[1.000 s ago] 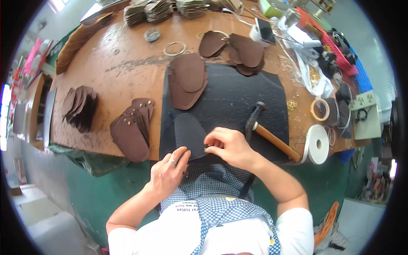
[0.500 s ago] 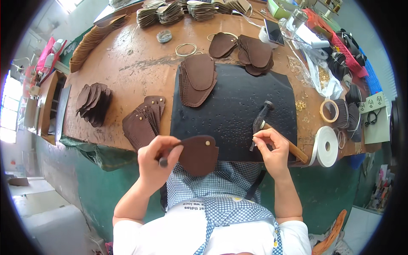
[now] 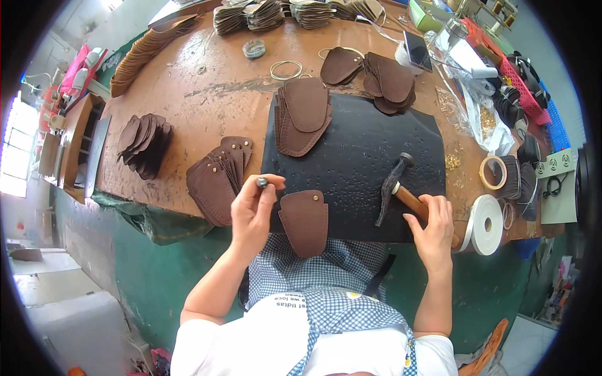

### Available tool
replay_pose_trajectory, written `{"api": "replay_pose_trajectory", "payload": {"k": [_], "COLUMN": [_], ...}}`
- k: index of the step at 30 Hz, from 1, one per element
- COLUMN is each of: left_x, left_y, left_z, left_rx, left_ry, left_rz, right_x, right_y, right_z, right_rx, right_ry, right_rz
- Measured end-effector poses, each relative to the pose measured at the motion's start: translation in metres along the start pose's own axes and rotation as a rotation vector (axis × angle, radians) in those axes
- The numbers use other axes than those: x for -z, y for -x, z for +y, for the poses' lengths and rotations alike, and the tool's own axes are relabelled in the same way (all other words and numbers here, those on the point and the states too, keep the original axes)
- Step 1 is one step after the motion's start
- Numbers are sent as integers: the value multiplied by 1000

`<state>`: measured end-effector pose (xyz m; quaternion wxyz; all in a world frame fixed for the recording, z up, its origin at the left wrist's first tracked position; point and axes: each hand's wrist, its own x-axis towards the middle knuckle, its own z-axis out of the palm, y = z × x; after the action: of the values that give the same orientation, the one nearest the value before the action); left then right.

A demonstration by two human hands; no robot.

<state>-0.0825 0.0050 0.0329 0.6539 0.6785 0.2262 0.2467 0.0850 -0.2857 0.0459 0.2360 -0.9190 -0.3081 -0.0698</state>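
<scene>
A brown stitched leather piece (image 3: pixel 303 219) with a brass snap near its top lies over the front edge of the black mat (image 3: pixel 357 169). Just left of it, my left hand (image 3: pixel 251 216) is raised with its fingers closed on a short metal setting punch, whose round end (image 3: pixel 262 182) shows at the fingertips. My right hand (image 3: pixel 434 232) curls loosely round the wooden handle of a hammer (image 3: pixel 411 197), thumb on the near side; the hammer's dark metal head rests on the mat.
Leather pieces with snaps fan out (image 3: pixel 216 182) left of the mat, beside a dark stack (image 3: pixel 145 145). More leather pieces (image 3: pixel 303 116) lie on its far part. At right are a white tape roll (image 3: pixel 486 224), a tan tape roll (image 3: pixel 493 172) and brass bits (image 3: pixel 452 161).
My left hand has let go of the leather piece, now lying at the mat's edge, and keeps the punch. My right hand has moved from the hammer's head to its handle.
</scene>
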Motion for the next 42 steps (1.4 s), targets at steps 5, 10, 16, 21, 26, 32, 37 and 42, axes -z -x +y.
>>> {"api": "replay_pose_trajectory", "payload": {"k": [5, 10, 16, 21, 26, 32, 37, 42], "left_x": [-5, 3, -15, -16, -17, -16, -16, -20], "left_y": [-2, 8, -15, -27, -29, -31, -29, -24], "left_z": [-28, -25, -15, -29, -32, -33, -35, -36], "left_rx": [-299, -283, -490, -441, -362, -390, -416, -424], "left_ry": [-371, -523, -634, -646, -629, -651, -646, -649], "left_rz": [36, 99, -294, -366, -367, -379, -347, -298], "right_x": [3, 17, 17, 4, -1, -4, -3, -3], "right_y": [-1, 2, -5, 5, 7, 6, 4, 5], "right_z": [12, 4, -30, -42, -47, -41, -43, -43], "right_rx": [-16, -80, -60, 85, 96, 164, 163, 175], "right_ry": [-80, -371, -487, -560, -517, -468, -461, -464], "right_rz": [-108, -131, -287, -392, -444, -435, -451, -437]}}
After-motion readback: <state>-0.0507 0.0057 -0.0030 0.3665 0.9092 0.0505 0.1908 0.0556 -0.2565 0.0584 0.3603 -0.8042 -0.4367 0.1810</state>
